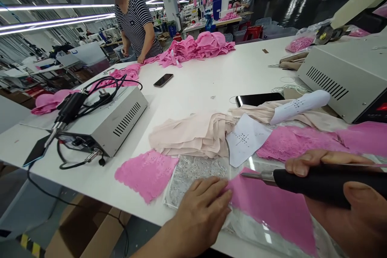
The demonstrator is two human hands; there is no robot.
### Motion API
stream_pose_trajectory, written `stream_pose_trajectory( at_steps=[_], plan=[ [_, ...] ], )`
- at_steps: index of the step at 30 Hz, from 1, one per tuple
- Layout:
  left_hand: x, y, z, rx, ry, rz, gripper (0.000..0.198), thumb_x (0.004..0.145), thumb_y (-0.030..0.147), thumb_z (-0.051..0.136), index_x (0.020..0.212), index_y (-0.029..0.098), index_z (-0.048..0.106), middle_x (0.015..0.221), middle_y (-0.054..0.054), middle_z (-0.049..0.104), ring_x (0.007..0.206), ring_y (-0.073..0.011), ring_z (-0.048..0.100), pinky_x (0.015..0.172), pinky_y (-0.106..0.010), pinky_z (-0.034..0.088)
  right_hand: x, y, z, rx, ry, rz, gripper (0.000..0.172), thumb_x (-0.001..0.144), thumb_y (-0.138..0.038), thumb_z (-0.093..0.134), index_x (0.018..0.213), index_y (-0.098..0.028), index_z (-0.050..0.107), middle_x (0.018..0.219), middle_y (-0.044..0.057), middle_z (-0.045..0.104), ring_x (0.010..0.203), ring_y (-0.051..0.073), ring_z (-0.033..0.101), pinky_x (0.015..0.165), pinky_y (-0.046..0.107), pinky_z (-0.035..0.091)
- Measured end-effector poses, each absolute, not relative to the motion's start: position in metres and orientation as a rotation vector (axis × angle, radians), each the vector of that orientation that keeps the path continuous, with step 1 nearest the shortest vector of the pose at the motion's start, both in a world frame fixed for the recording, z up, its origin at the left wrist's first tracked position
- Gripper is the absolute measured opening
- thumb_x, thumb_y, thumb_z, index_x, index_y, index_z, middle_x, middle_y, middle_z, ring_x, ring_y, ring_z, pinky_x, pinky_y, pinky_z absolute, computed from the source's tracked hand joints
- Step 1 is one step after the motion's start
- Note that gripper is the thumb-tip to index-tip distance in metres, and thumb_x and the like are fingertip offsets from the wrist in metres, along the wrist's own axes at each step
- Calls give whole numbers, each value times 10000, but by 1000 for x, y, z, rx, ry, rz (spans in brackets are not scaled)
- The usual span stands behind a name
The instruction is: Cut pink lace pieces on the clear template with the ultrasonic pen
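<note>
My right hand (pixel 347 201) grips a black-handled applicator tool (pixel 314 181), a thick pen shape with a slim metal tip pointing left. That tip rests on or just above the upper corner of a smooth pink fabric piece (pixel 272 205). My left hand (pixel 202 209) lies with its fingers extended over the left edge of this piece, on a clear sheet (pixel 242 225). Left of it is a pink lace piece (pixel 148 175), and a silvery patterned area (pixel 196 173) shows beneath the sheet. A white paper template with dots (pixel 246 139) lies just beyond the tool.
Beige fabric layers (pixel 190 133) are stacked ahead, near a dark phone (pixel 258 99). Grey boxes with vents stand left (pixel 111 123) and right (pixel 347 72); another handheld tool (pixel 71 109) sits on the left one. A person in a striped top (pixel 136 24) stands by pink garments (pixel 196 48).
</note>
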State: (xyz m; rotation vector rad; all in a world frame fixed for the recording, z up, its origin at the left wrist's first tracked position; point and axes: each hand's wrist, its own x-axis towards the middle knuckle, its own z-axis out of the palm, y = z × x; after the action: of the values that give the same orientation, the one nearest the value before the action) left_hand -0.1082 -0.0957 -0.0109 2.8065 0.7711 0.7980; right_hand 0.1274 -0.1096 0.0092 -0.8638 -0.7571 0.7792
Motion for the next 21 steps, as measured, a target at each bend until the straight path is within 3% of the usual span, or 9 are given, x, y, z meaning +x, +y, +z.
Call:
stream_pose_trajectory(
  at_steps=[14,21],
  plan=[
    [-115,-100,-24,2855,771,790,251,940,187,477,1140,136,619,1150,-108,681,1135,-217,593,878,-358,512,126,-109,8,-948,-796,762,340,624,-459,833,694,-230,593,733,4,513,602,159,515,643,372,561],
    [-117,-101,-26,2874,778,790,256,949,212,471,1151,145,614,1170,-96,678,1122,-216,606,894,-374,508,127,-110,10,-957,-825,764,284,627,-424,818,733,-233,638,757,18,526,662,187,555,683,391,560]
  ],
)
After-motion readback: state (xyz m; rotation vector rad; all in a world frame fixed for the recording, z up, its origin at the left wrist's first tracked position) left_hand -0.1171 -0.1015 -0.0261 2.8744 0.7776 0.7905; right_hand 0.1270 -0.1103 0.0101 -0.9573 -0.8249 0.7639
